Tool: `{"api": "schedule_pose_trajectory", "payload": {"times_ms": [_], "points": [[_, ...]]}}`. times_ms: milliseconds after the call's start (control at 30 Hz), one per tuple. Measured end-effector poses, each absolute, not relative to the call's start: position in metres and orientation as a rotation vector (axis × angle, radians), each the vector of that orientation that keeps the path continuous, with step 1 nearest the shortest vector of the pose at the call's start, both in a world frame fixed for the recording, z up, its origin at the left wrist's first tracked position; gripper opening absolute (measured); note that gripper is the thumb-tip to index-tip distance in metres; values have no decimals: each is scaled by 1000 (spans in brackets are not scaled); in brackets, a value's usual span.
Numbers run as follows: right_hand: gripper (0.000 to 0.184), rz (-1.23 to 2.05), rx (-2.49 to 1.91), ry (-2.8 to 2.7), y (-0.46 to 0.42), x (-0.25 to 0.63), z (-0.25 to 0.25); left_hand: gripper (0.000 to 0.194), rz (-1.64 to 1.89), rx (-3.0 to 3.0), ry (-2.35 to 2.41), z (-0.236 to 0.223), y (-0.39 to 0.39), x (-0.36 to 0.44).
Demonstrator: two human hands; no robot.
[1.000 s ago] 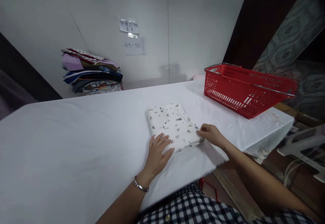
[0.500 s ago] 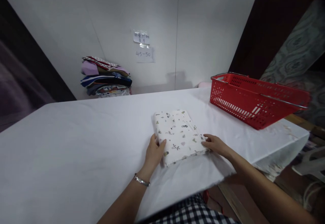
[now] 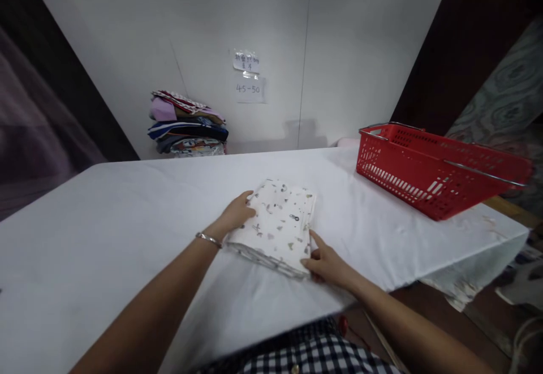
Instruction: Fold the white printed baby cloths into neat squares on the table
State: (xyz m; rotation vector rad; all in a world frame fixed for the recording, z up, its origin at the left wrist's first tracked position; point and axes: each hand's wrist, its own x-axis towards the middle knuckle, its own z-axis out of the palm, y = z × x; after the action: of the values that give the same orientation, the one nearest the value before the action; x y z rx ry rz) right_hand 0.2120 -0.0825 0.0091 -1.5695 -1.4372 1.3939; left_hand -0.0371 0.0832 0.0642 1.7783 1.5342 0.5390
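Observation:
A folded white cloth with small grey and green printed figures lies on the table in front of me, turned slightly so its layered near edge faces me. My left hand grips its left side, with the thumb on top and the other fingers along the edge. At the near right corner, my right hand pinches the cloth, its index finger stretched along the right edge. The undersides of the fingers are partly hidden.
A red plastic basket with metal handles stands at the table's right end. Folded fabrics are piled in a stack by the wall at the back left. Paper signs hang on the wall. A white cloth covers the table.
The folded cloth has turned clockwise and shifted left towards me. Both hands have moved left with it, the left one further up its side, the right one to the near corner.

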Motion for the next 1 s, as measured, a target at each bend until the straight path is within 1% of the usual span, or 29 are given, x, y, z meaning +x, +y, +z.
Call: {"api": "schedule_pose_trajectory", "payload": {"times_ms": [100,167,233,333,367,467,533,667,767,1000], "points": [[96,1380,-1466,-1581,-88,189,3,70,317,1917,1583,62,94,-64],[91,1329,-1459,-1620,-81,193,4,62,256,1947,1594,53,92,-74],[78,1235,-1503,-1571,-62,210,9,59,283,1968,1630,44,84,-76],[48,1042,-1585,-1417,-20,245,21,58,403,2092,1775,39,66,-69],[40,997,-1613,-1344,-4,255,25,56,474,2164,1789,39,59,-65],[28,924,-1674,-1215,36,278,32,44,717,2373,1593,41,30,-46],[25,927,-1695,-1203,55,283,32,39,763,2456,1379,39,7,-31],[30,973,-1741,-1240,79,278,27,44,623,2635,1077,27,-32,-9],[34,991,-1786,-1290,91,274,24,46,552,2698,1058,18,-46,-5],[19,849,-1801,-1399,107,272,10,47,484,2771,1061,13,-46,-6]]}}
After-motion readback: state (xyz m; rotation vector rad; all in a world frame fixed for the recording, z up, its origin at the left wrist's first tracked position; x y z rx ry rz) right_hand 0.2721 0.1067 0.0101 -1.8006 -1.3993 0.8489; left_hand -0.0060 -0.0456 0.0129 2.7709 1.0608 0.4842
